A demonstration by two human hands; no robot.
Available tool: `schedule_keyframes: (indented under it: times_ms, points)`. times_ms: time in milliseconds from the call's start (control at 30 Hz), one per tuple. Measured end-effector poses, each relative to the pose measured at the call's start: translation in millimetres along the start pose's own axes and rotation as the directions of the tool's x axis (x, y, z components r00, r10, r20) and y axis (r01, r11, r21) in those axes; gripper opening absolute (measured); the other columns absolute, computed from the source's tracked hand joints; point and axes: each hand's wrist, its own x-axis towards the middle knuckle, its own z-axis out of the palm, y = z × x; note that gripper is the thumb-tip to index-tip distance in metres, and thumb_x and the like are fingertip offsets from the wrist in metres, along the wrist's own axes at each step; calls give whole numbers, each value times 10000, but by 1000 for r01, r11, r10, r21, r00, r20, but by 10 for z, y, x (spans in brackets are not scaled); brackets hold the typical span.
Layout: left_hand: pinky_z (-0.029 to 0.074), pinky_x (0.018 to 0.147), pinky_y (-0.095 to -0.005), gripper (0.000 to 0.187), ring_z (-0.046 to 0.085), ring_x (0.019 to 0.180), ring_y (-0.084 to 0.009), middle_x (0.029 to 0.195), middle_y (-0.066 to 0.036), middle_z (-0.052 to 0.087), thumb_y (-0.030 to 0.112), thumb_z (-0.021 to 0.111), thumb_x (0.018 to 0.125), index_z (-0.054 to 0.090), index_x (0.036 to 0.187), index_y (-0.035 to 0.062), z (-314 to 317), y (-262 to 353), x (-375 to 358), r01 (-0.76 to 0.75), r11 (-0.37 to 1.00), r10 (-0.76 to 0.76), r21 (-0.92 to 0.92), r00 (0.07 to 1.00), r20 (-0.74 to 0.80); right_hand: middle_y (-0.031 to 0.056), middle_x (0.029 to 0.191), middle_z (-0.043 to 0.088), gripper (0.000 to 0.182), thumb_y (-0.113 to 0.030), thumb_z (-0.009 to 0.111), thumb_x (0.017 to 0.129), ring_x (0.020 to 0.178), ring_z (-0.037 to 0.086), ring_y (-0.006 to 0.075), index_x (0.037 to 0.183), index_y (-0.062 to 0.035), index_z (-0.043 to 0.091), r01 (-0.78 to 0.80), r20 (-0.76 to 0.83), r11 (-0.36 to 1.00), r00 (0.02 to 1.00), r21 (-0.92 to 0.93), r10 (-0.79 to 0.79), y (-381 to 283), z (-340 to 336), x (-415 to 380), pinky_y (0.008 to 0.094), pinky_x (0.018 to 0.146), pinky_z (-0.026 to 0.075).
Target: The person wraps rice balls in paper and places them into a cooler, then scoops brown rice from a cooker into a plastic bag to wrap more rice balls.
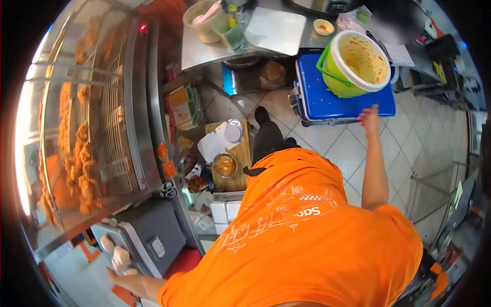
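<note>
My right hand [369, 118] reaches forward with its fingers spread loosely, empty, its fingertips at the near edge of the blue cooler lid [327, 100]. The green bucket [355, 62] stands on that lid, just beyond my hand and not touching it. My left hand [120, 273] lies far back from the cooler, fingers extended flat against a grey machine [151, 238], gripping nothing.

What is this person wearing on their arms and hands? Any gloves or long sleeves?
No gloves show: the right hand and left hand are bare, and so are the forearms. The person wears a bright orange shirt with short sleeves and a white printed drawing with lettering.
</note>
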Motion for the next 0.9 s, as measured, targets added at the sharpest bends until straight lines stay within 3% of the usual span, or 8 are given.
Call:
schedule_keyframes:
  times_ms: [67, 133, 267, 400, 433, 533, 633, 900]
  points:
    - [434, 725, -592, 595, 608, 950, -371, 1027, -207, 633, 513, 562, 916, 597, 1295, 55, -21, 87, 112, 25, 1000, -26, -6, 988, -153, 115, 952, 666, 697, -682, 412, 984, 802, 657, 205, 1155, -41, 624, 17, -77, 989, 997, 144, -6, -654, -63, -139, 323, 657, 488]
    - [472, 769, -491, 631, 604, 880, -359, 1135, -250, 616, 531, 476, 961, 562, 1326, 24, -156, 95, -1277, -89, 992, -34, -90, 495, -868, 123, 1008, 660, 711, -686, 421, 978, 857, 648, 214, 1206, -40, 611, 120, -103, 985, 989, 124, -108, -1114, -33, -236, 325, 698, 483]
    - [384, 897, -492, 536, 505, 965, -349, 1099, -157, 530, 475, 594, 925, 512, 1205, 25, -192, 370, -3742, -831, 538, -108, 142, -235, -966, 88, 994, 661, 685, -655, 532, 949, 885, 619, 190, 1253, -48, 620, 446, -259, 894, 858, -50, -443, -1642, -50, -65, 299, 753, 468]
    - [395, 1016, -456, 395, 509, 1101, -311, 1155, -135, 508, 257, 666, 941, 490, 1200, 18, 910, 937, -5357, -967, 89, 208, 241, -218, -953, 136, 1107, 705, 484, -437, 643, 961, 1012, 651, 210, 1190, -11, 655, 694, -13, 543, 611, -473, -791, -2458, 386, -257, 326, 915, 482]
    - [410, 1023, -440, 387, 518, 1143, -298, 1219, -145, 511, 215, 673, 937, 506, 1214, 1, 1159, 1157, -5884, -980, -145, 324, -137, 84, -942, 124, 1064, 710, 444, -407, 657, 956, 1000, 657, 210, 1203, -38, 655, 755, 148, 510, 608, -413, -780, -2652, 555, -258, 330, 923, 483]
    - [421, 1026, -406, 312, 550, 1158, -297, 1236, -149, 566, 139, 649, 942, 564, 1199, -14, 1575, 1468, -6788, -840, -241, 766, -486, 143, -627, 143, 1080, 695, 506, -421, 700, 916, 1028, 648, 217, 1246, -44, 624, 845, 556, 297, 521, -446, -647, -3120, 1178, -62, 340, 913, 490]
    - [457, 990, -389, 160, 613, 1092, -273, 1148, -166, 649, 52, 644, 920, 654, 1070, -2, 1898, 1781, -7474, -533, -346, 934, -772, -122, -335, 203, 1212, 652, 668, -490, 736, 856, 1107, 630, 296, 1317, -34, 572, 906, 831, -4, 386, -423, -400, -3397, 1863, 365, 386, 943, 492]
    - [523, 808, -429, 204, 667, 916, -362, 966, -149, 704, 96, 705, 857, 688, 1051, 38, 2496, 2406, -9429, -302, -321, 704, -898, -711, -12, 244, 1377, 567, 1185, -699, 828, 573, 1253, 570, 392, 1473, -48, 416, 622, 648, -427, 754, -656, 104, -3128, 3174, 1700, 467, 1035, 479]
